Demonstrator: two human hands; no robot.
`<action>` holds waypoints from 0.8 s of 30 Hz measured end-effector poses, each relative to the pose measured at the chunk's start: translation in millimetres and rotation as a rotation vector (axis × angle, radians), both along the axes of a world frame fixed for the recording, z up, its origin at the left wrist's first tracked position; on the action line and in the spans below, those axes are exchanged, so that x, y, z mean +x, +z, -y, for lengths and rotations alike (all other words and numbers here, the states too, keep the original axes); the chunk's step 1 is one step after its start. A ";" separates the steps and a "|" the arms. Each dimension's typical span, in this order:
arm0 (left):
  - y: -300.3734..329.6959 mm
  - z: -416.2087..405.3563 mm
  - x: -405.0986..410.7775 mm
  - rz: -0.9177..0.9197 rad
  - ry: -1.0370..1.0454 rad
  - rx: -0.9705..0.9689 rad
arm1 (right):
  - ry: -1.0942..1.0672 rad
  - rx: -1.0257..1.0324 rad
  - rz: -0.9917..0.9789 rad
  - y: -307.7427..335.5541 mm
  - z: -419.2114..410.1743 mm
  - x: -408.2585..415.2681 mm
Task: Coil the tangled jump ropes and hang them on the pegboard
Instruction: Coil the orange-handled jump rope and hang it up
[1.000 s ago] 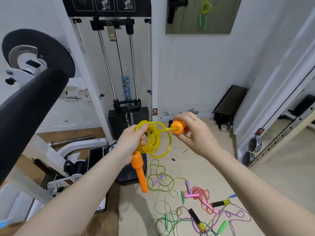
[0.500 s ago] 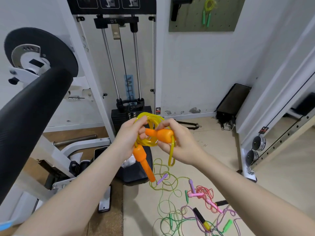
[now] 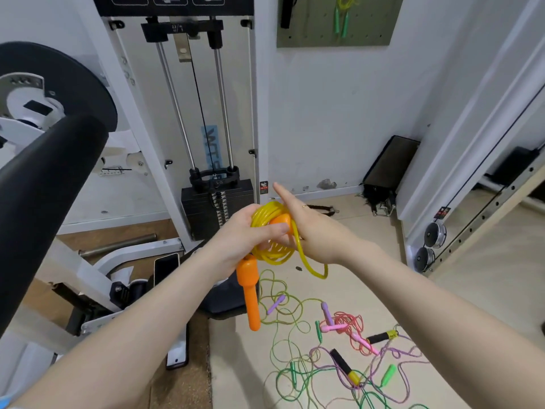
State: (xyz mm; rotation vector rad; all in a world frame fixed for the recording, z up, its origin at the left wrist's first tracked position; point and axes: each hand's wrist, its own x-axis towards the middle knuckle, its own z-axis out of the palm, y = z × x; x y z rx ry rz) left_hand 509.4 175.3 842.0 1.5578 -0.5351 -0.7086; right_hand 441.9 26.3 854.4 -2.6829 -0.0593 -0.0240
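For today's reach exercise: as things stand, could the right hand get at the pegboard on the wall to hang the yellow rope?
Probably not yet: the pegboard hangs high on the far wall, well beyond the right hand, which is busy at the yellow rope.

The room is brightly and evenly lit, with soft, faint shadows on the floor [image 3: 368, 290] and a mild sheen on the black pad [image 3: 44, 184] at left. Straight frame posts bow near the edges from wide-angle distortion. Focus is fair at centre, while the forearms at the bottom look soft.

Second orange handle [image 3: 280, 221] mostly hidden between hands, perhaps.
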 end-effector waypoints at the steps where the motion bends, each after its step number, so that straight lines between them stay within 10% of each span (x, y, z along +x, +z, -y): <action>1: 1.3 3.1 -1.8 0.013 -0.001 0.016 | -0.012 -0.015 -0.017 0.6 2.7 0.0; 13: 3.5 80.2 -12.4 0.204 -0.009 0.010 | -0.429 -0.363 -0.003 7.9 56.7 17.5; 19: 1.8 127.9 8.4 0.394 0.047 0.149 | -0.177 0.212 -0.082 13.1 139.9 19.2; 24: -2.6 179.8 21.6 0.182 0.013 0.040 | -0.204 0.730 -0.094 14.5 201.6 18.8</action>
